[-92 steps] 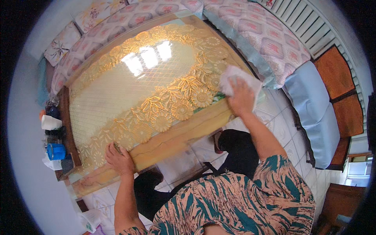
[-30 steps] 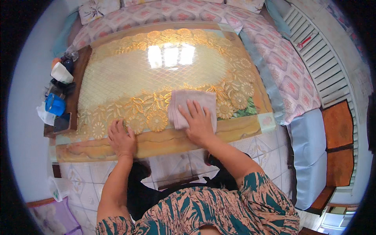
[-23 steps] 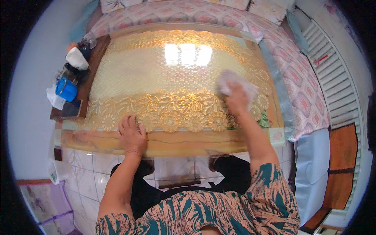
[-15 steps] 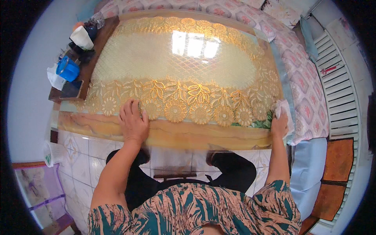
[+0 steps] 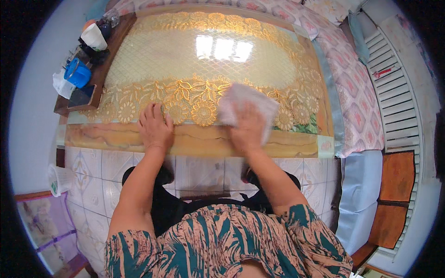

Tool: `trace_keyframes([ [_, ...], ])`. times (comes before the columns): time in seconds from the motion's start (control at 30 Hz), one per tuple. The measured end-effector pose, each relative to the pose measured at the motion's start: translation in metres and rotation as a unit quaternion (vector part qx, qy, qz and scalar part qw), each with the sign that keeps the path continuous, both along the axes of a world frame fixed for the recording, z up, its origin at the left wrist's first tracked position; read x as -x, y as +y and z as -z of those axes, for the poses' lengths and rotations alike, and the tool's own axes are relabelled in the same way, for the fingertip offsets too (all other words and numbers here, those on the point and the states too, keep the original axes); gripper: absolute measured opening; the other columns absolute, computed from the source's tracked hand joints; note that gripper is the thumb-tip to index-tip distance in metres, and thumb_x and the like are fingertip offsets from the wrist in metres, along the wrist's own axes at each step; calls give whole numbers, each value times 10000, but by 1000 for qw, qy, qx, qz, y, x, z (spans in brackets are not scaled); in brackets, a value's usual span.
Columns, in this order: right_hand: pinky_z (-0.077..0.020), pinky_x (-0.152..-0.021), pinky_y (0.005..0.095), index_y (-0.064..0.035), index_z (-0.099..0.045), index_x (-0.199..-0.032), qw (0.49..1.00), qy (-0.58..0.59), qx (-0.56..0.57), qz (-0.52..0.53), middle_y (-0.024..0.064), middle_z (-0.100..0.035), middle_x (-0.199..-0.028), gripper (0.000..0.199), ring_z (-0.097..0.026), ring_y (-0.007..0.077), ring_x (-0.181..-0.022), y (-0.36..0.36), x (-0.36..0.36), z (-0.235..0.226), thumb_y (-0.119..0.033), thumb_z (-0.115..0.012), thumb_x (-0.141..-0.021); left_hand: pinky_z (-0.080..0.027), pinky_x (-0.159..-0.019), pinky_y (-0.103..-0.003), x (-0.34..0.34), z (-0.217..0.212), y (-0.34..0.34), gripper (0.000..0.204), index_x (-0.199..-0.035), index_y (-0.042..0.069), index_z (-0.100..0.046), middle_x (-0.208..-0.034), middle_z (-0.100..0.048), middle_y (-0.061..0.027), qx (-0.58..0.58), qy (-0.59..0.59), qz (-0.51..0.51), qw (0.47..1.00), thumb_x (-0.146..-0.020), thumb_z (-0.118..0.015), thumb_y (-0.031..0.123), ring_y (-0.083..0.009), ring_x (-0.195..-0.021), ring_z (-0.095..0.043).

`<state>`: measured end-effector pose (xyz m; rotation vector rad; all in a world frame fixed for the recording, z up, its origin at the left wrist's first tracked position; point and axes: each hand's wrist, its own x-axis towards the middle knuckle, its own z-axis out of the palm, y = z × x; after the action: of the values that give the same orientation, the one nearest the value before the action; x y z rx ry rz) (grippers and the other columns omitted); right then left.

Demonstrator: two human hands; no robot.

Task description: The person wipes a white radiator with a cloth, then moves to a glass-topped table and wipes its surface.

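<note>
At upper left, a blue cup (image 5: 77, 72) sits among clutter. The left hand (image 5: 155, 127) lies open and flat on the glass-topped table (image 5: 194, 141) edge. Centre-right, the right hand (image 5: 248, 127) presses a white cloth (image 5: 241, 104), spread-fingered; soft, light, probably best gripped bunched. Open tabletop lies above; the near edge is close.

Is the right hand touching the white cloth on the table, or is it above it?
Touching. In the head view the right hand lies flat on the white cloth, pressing it against the glossy table top; no gap shows between palm and cloth.
</note>
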<state>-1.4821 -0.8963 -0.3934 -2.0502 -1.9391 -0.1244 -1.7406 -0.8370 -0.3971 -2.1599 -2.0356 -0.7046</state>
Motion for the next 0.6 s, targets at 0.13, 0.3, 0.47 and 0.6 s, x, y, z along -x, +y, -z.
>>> trace_keyframes([
  [0.13,-202,-1107,511,-231,-372,-1446,984,-8,67,-163,147,-298,-1512,810,-265,338,-1395,-21,70,-22,-419,-694,-727,-310,-1021,-451,6,8,2,449,-1242,126,-512,-1297,-467,-59,-1,1,-1,1000,-830,-568,294,-278,-1237,-390],
  [0.3,-197,-1119,476,-217,-376,-1449,980,28,120,-158,132,-306,-1511,686,-269,301,-1400,-80,22,-29,-256,-607,-804,-319,-1013,-456,9,5,0,443,-1238,132,-519,-1288,-473,-59,-6,5,-7,1000,-830,-568,297,-279,-1241,-389],
  [0.47,-239,-1106,455,-117,-467,-1391,997,-10,22,75,164,-427,-1433,590,-358,313,-1352,-118,-125,-12,-208,-566,-816,-324,-1009,-459,4,-1,-2,444,-1240,128,-518,-1288,-480,-73,11,-2,-4,1000,-831,-566,294,-291,-1235,-403],
  [0.6,-288,-1076,464,-203,-338,-1469,939,-77,54,330,116,-349,-1493,698,-324,280,-1372,-82,-184,-10,-212,-550,-804,-323,-1012,-459,1,2,-1,460,-1251,119,-506,-1300,-478,-84,-5,10,-3,1000,-830,-568,293,-303,-1236,-407],
])
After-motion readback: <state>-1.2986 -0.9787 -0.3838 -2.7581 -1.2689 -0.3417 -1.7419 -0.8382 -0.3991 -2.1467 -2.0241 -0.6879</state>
